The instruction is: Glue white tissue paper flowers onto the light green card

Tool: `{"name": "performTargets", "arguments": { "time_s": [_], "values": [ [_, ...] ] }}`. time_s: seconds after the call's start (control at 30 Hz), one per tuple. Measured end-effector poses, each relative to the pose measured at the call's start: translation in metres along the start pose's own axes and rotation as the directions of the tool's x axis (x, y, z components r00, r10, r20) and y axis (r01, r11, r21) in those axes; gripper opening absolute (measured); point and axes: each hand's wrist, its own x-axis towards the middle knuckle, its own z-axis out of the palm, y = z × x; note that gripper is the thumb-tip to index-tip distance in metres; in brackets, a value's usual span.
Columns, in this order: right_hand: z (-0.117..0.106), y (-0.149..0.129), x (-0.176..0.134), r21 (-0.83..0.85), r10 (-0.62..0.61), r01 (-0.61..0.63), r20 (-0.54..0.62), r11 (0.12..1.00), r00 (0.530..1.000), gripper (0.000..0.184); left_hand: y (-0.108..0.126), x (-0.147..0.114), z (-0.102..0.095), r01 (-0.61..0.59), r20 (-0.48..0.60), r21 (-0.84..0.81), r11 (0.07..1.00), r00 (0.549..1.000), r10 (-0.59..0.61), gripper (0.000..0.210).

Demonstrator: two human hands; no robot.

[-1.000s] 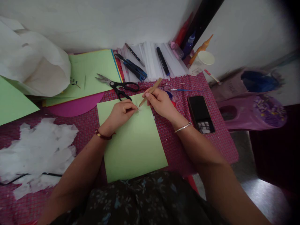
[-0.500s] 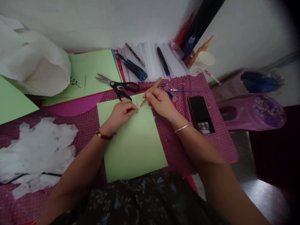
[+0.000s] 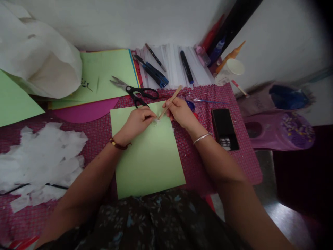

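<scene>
A light green sheet of paper (image 3: 151, 163) lies in front of me on the table. Over its upper part, my right hand (image 3: 179, 110) grips a flat wooden stick (image 3: 170, 100), tilted with its lower tip near the paper. My left hand (image 3: 142, 121) is closed in a pinch right beside that tip. Between its fingertips and the stick shows a small whitish, see-through bit (image 3: 156, 121), too small to name. Black-handled scissors (image 3: 132, 91) lie with blades spread just beyond the sheet's top edge.
A pile of white paper pieces (image 3: 47, 156) lies left. Behind are stacked green sheets (image 3: 109, 69), a blue cutter (image 3: 153, 73), a black marker (image 3: 186, 66) and a paper cup (image 3: 234, 67). A phone (image 3: 225, 128) and thin paintbrush (image 3: 210, 101) lie right, near the table edge.
The camera view has shifted slightly, so the back items appear farther right. Both hands stay together over the sheet's upper part, the stick's tip still beside my left fingertips.
</scene>
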Motion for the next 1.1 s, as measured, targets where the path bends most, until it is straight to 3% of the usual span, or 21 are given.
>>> {"name": "performTargets", "arguments": {
  "time_s": [0.17,0.37,0.5,0.57,0.73,0.9,1.1],
  "values": [
    [0.000,-0.003,0.000,0.015,0.025,-0.025,-0.007,1.000,1.000,0.017,-0.002,0.000,0.003,0.002,-0.018,0.026,1.000,1.000,-0.002,0.018],
    [-0.008,-0.011,-0.005,0.103,-0.046,0.064,-0.165,0.993,0.985,0.022,-0.002,0.000,0.006,0.043,-0.064,-0.038,0.998,0.997,-0.045,0.025],
    [-0.005,-0.015,-0.011,0.084,-0.120,0.126,-0.076,0.988,0.990,0.029,-0.002,0.000,0.007,0.109,-0.094,-0.234,0.966,0.986,-0.135,0.038],
    [-0.001,-0.015,-0.013,0.043,-0.163,0.164,-0.022,0.986,0.986,0.030,-0.004,0.000,0.007,0.113,-0.166,-0.311,0.944,0.971,-0.171,0.039],
    [0.005,-0.012,-0.015,-0.042,-0.236,0.238,0.041,0.970,0.971,0.024,-0.010,0.003,0.008,0.120,-0.383,-0.387,0.914,0.881,-0.278,0.026],
    [0.005,-0.016,-0.019,-0.169,-0.296,0.309,0.101,0.936,0.950,0.019,-0.010,0.002,0.008,0.144,-0.362,-0.319,0.937,0.895,-0.261,0.018],
    [0.003,-0.026,-0.024,-0.446,-0.348,0.367,0.128,0.816,0.929,0.020,-0.008,0.000,0.005,0.167,-0.331,-0.250,0.954,0.911,-0.246,0.011]
  ]
}}
